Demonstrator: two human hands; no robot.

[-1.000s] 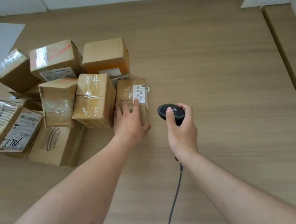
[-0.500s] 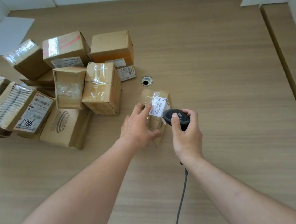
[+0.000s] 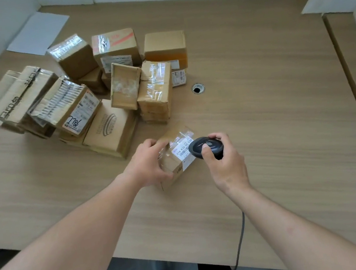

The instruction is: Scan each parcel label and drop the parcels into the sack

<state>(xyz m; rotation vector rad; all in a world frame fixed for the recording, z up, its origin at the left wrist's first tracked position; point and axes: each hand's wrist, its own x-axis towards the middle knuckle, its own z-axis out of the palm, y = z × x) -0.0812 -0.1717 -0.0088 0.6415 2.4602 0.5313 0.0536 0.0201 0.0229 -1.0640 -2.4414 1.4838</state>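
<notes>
We see the left hand [image 3: 148, 163] gripping a small brown cardboard parcel [image 3: 176, 157] on the pale wooden counter [image 3: 270, 104], fingers curled over its taped top. The parcel's white printed label [image 3: 183, 151] faces up. At the parcel's three o'clock the right hand [image 3: 224, 161] grips a black handheld scanner [image 3: 205, 147] — its head sits just over the label's edge, thumb pressed on top, and its grey cable [image 3: 240, 240] trails toward six o'clock. A heap of brown cardboard boxes [image 3: 103, 92] lies at the parcel's ten o'clock, apart from it.
</notes>
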